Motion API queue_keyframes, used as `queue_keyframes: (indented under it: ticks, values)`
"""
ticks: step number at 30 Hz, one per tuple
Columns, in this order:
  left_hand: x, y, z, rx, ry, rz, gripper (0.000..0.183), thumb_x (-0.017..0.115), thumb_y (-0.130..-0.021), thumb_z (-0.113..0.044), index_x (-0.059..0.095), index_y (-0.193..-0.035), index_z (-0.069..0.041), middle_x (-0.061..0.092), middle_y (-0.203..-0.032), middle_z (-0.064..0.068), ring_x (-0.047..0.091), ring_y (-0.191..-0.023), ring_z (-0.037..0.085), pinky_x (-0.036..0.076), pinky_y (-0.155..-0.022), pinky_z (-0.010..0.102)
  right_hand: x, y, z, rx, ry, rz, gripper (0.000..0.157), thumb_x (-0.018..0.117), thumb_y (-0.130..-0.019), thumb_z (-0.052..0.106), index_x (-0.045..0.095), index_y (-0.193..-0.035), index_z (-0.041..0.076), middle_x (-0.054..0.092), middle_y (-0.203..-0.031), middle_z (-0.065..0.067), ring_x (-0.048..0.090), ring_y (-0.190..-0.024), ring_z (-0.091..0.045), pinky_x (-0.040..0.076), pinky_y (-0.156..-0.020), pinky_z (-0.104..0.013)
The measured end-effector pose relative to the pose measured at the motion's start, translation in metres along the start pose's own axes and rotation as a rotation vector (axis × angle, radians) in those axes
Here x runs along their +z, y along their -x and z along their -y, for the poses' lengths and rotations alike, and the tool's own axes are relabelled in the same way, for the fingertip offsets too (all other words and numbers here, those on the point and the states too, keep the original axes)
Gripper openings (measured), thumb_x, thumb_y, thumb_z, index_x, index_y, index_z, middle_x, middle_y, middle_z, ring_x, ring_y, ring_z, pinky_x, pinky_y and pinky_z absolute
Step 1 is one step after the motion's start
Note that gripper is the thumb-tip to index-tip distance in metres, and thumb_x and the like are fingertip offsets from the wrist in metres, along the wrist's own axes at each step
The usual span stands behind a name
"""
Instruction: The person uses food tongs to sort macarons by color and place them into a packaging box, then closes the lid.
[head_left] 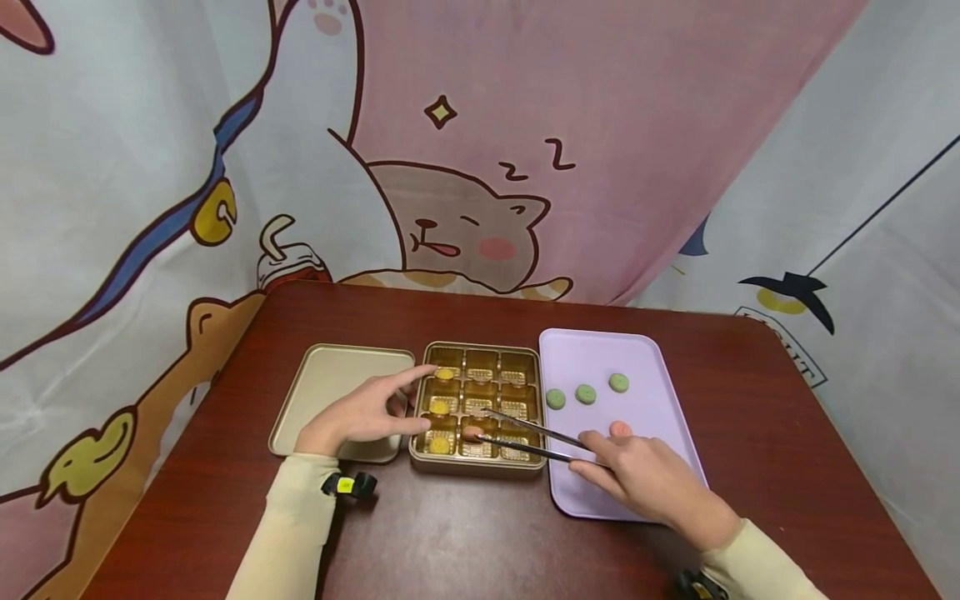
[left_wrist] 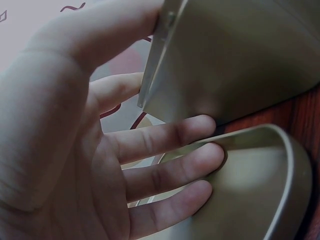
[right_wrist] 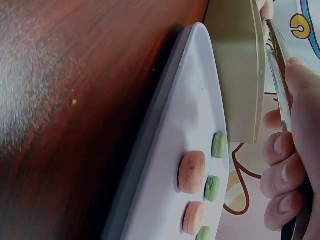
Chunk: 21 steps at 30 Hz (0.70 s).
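A pair of metal tongs (head_left: 536,447) is gripped by my right hand (head_left: 648,479), which hovers over the lilac tray (head_left: 581,500). The tips reach into the front middle compartment of a gold box (head_left: 480,468), where an orange-pink macaron (head_left: 472,432) sits beside the lower tip. Whether the tips touch it, I cannot tell. With thumb and index finger spread along the box's left rim, my left hand (head_left: 367,411) steadies it; the other fingers (left_wrist: 172,175) extend loosely below, in the left wrist view. Yellow macarons (head_left: 439,446) occupy the left column.
Three green macarons (head_left: 586,394) and two pink macarons (right_wrist: 192,172) lie on the tray, right of the box. To the box's left, a gold lid (head_left: 337,364) lies under my left hand. A patterned cloth (head_left: 615,150) hangs behind the dark wooden table (head_left: 450,542).
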<state>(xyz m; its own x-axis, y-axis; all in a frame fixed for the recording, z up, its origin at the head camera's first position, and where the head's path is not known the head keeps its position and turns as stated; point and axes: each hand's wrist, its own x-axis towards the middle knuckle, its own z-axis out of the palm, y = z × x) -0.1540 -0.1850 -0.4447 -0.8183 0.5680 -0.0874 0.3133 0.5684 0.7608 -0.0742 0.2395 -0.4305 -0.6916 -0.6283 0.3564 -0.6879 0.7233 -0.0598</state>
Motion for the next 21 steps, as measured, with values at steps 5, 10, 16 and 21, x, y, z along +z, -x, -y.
queue_keyframes:
  ticks: [5, 10, 16, 21]
  values:
    - [-0.0011, 0.0004, -0.0002, 0.005, -0.003, -0.003, 0.088, 0.081, -0.093, -0.043, 0.036, -0.165, -0.022, 0.065, -0.12, 0.005, 0.066, -0.093, 0.014, 0.056, -0.088, 0.039, -0.0024, 0.0007, -0.0022, 0.019, -0.012, -0.011, 0.03, 0.074, -0.096, 0.048, 0.065, -0.096, 0.02, 0.045, -0.068, 0.024, 0.04, -0.054, 0.006, 0.041, -0.045, -0.025]
    - [0.0001, 0.0014, 0.0003, 0.003, -0.004, 0.002, 0.089, 0.08, -0.093, -0.044, 0.035, -0.166, -0.023, 0.064, -0.122, 0.005, 0.066, -0.092, 0.014, 0.055, -0.086, 0.036, -0.0022, 0.0037, -0.0031, 0.02, -0.012, -0.016, 0.03, 0.073, -0.097, 0.049, 0.061, -0.092, 0.021, 0.041, -0.069, 0.026, 0.037, -0.054, 0.005, 0.039, -0.045, -0.024]
    - [0.001, 0.0018, 0.0015, 0.008, -0.001, 0.002, 0.089, 0.079, -0.093, -0.046, 0.034, -0.166, -0.023, 0.064, -0.123, 0.005, 0.066, -0.091, 0.013, 0.055, -0.085, 0.036, -0.0035, 0.0068, -0.0046, 0.034, -0.005, -0.03, 0.03, 0.073, -0.097, 0.049, 0.062, -0.092, 0.022, 0.042, -0.069, 0.025, 0.037, -0.054, 0.004, 0.04, -0.045, -0.026]
    - [0.0003, 0.0016, 0.0014, 0.006, -0.003, -0.001, 0.089, 0.08, -0.092, -0.047, 0.035, -0.166, -0.023, 0.064, -0.124, 0.005, 0.066, -0.091, 0.013, 0.054, -0.085, 0.035, -0.0075, 0.0094, -0.0088, 0.042, 0.002, -0.056, 0.029, 0.074, -0.097, 0.048, 0.062, -0.095, 0.021, 0.049, -0.073, 0.021, 0.04, -0.057, 0.003, 0.04, -0.047, -0.026]
